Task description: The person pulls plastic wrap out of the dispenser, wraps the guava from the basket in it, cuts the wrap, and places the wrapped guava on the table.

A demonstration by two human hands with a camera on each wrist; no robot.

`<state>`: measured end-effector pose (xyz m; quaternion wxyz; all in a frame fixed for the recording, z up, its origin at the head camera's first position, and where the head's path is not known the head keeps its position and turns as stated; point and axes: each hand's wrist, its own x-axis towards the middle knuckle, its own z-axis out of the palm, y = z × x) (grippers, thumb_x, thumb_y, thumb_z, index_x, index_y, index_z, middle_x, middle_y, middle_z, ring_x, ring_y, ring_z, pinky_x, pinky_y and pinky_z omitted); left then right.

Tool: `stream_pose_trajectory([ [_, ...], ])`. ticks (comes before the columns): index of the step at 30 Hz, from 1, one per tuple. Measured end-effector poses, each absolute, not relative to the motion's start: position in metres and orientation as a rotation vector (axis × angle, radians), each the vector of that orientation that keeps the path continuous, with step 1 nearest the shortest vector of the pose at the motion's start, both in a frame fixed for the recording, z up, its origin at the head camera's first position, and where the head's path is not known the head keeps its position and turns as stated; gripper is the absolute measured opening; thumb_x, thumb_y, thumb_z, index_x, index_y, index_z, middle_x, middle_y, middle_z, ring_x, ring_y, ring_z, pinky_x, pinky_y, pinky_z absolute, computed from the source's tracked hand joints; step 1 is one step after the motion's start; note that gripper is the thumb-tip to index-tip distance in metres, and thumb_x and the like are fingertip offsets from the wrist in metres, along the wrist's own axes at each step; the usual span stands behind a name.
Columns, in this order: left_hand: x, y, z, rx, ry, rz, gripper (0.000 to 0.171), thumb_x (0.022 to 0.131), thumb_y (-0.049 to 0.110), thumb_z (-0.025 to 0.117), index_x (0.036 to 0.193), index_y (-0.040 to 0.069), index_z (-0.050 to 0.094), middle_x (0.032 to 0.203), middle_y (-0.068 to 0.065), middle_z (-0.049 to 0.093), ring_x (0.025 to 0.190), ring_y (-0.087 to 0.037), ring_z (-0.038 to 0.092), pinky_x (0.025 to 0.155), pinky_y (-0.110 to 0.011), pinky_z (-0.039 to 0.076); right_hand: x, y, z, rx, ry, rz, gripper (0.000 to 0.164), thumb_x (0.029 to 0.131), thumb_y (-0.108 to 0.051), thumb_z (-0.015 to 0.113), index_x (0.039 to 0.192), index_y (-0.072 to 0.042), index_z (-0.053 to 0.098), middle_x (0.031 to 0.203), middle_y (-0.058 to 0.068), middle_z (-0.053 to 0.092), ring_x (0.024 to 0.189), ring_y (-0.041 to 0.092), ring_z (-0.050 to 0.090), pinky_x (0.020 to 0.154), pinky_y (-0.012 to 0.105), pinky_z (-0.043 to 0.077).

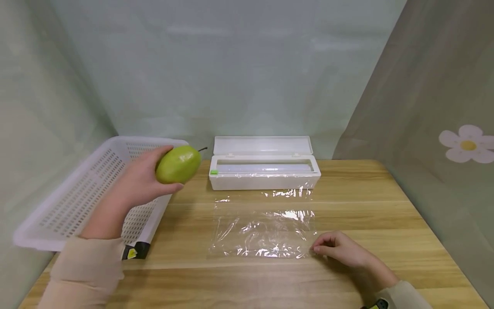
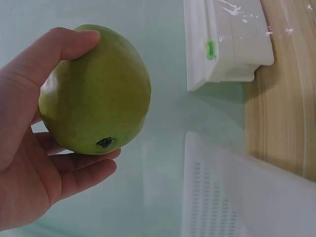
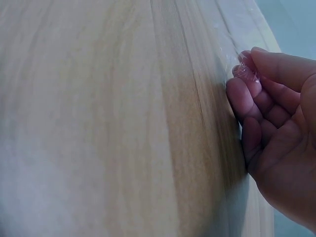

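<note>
A green pear [image 1: 179, 164] with a dark stem is held in my left hand [image 1: 144, 178], above the right edge of the white basket. In the left wrist view the thumb lies over the pear [image 2: 98, 94] and the fingers curl beneath it. My right hand [image 1: 339, 248] rests low over the table and pinches the near right corner of a clear plastic wrap sheet [image 1: 262, 234]. Crumpled film shows at its fingertips [image 3: 242, 91] in the right wrist view. The sheet runs back to a white wrap dispenser [image 1: 265, 182] whose lid [image 1: 263, 145] stands raised.
On the left sits a white perforated basket [image 1: 79, 199], partly hidden by my left arm. The wooden table [image 1: 359, 201] meets a pale curtain [image 1: 231, 77] behind the dispenser. A green slider [image 1: 214, 172] is at the dispenser's left end.
</note>
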<state>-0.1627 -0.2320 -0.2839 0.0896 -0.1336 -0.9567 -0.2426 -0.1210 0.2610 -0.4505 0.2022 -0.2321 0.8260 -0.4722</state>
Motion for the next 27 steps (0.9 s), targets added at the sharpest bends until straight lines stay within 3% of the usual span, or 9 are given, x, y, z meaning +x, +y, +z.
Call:
stream_pose_trajectory([
  [21, -0.168, -0.194, -0.305, -0.59, -2.848, -0.775, 0.091, 0.066, 0.028, 0.084, 0.141, 0.006, 0.038, 0.129, -0.016, 0.053, 0.11, -0.031, 0.052, 0.091, -0.054, 0.044, -0.123, 0.264, -0.445, -0.597, 2.302, -1.339, 0.017, 0.092, -0.018, 0.06, 0.096, -0.004, 0.069, 0.087, 0.006, 0.065, 0.067, 0.006, 0.054, 0.055, 0.023, 0.047],
  [27, -0.171, -0.181, -0.314, -0.684, -2.82, -0.836, 0.091, 0.063, 0.024, 0.086, 0.139, 0.007, 0.04, 0.134, -0.012, 0.051, 0.115, -0.029, 0.052, 0.096, -0.053, 0.044, -0.121, 0.263, -0.442, -0.618, 2.305, -1.336, 0.018, 0.092, -0.018, 0.06, 0.097, -0.003, 0.069, 0.089, 0.012, 0.067, 0.067, 0.005, 0.055, 0.055, 0.024, 0.048],
])
